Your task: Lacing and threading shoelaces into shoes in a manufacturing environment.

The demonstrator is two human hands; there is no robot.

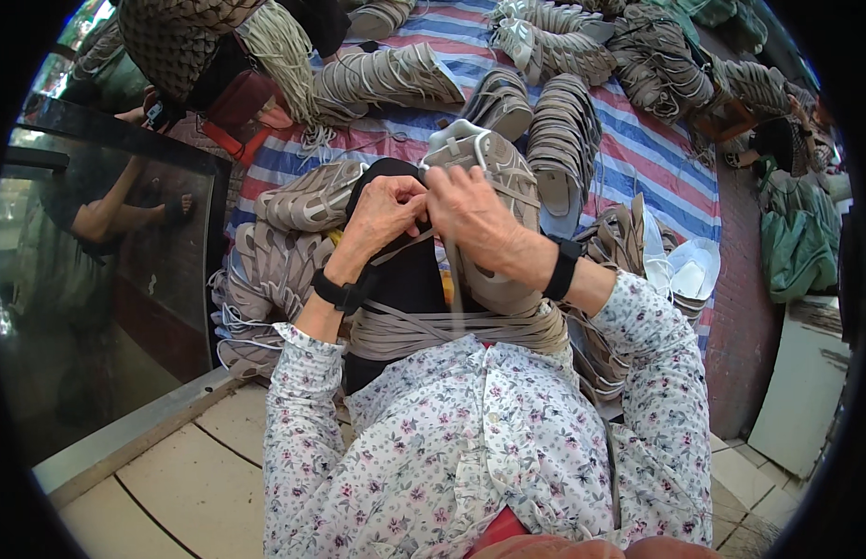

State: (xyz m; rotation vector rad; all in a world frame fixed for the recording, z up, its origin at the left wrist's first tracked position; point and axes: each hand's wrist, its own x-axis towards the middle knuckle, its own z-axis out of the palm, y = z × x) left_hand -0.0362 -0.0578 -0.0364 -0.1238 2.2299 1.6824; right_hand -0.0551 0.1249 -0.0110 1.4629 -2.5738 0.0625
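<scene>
A beige and white shoe upper [494, 154] rests on my lap, its toe pointing away from me. My right hand [475, 214] lies over its left side, fingers curled and pinched on a thin beige shoelace. Close beside it, my left hand [386, 219] has thumb and fingertips pressed together at the same lace; the fingertips are partly hidden. A loose strand runs below my left hand across the dark trousers, and a pale, blurred one hangs below my right. A thick bundle of beige laces [470, 333] lies across my lap.
Nested stacks of shoe uppers [563, 140] stand on a striped blue, red and white sheet [666, 177], with more piles [274, 270] by my left knee. A dark glass panel [107, 261] is at left, a green bag [798, 233] at right. Other people sit at the far left and right.
</scene>
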